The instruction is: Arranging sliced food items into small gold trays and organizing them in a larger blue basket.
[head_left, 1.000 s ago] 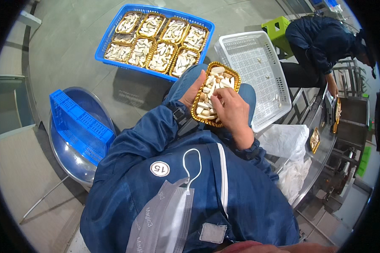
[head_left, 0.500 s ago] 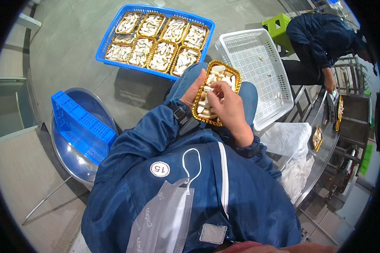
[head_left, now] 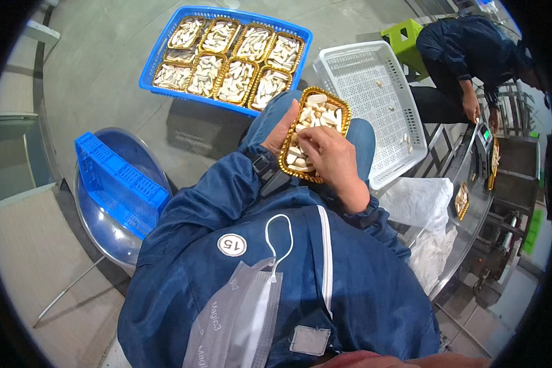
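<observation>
A gold, ridge-edged tray (head_left: 346, 126) rests over my lap, filled with pale, mushroom-like pieces (head_left: 318, 115). My left hand (head_left: 281, 132) grips its left side, the thumb along the rim. Bent over the lower middle of the same tray is my right hand (head_left: 334, 156), its fingers closed together among the pieces. Whether a piece sits between those fingertips is hidden.
Ahead stands a blue crate (head_left: 146, 80) with several filled gold trays; right of it, a white perforated crate (head_left: 405, 144) holds a few scraps. A blue basket (head_left: 113, 184) leans in a metal basin (head_left: 92, 218). At right, a co-worker (head_left: 466, 55) reaches toward a scale (head_left: 485, 136) near plastic bags (head_left: 418, 202).
My right fingers have lowered into the pieces; the white piece pinched in them earlier is no longer visible there. At right, the co-worker's hands have shifted, uncovering the scale's lit display.
</observation>
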Motion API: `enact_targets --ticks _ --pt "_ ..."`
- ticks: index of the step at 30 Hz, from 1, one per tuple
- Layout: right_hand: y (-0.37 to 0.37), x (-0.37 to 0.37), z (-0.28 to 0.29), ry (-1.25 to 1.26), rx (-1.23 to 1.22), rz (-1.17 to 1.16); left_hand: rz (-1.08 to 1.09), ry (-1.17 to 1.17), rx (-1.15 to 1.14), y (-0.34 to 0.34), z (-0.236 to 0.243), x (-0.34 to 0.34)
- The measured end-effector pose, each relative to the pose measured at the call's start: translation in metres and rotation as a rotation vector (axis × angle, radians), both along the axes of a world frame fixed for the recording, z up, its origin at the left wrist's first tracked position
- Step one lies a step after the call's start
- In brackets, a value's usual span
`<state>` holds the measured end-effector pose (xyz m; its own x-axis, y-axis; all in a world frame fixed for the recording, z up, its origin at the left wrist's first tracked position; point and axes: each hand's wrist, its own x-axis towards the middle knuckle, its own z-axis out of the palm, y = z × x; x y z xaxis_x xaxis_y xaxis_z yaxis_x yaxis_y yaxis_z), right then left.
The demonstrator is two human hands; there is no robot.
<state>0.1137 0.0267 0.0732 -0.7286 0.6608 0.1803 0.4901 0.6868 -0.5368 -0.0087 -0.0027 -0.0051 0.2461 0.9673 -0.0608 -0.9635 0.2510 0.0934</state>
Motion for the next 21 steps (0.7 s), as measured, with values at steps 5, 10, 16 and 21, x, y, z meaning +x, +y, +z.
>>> enact_targets --ticks 5,10,16,21 --pt "0.001 -0.001 0.005 -0.053 0.094 -0.022 0.016 -0.065 0.028 0.0 0.003 0.001" --pt "-0.005 0.001 0.007 -0.049 0.069 -0.067 0.002 -0.06 0.022 -0.002 0.006 0.0" --pt "-0.006 0.001 0.002 -0.023 -0.065 -0.076 -0.018 -0.038 -0.016 -0.001 -0.001 0.001" --pt "-0.007 0.003 -0.001 -0.042 -0.026 -0.039 0.016 -0.008 0.018 -0.001 -0.004 0.003"
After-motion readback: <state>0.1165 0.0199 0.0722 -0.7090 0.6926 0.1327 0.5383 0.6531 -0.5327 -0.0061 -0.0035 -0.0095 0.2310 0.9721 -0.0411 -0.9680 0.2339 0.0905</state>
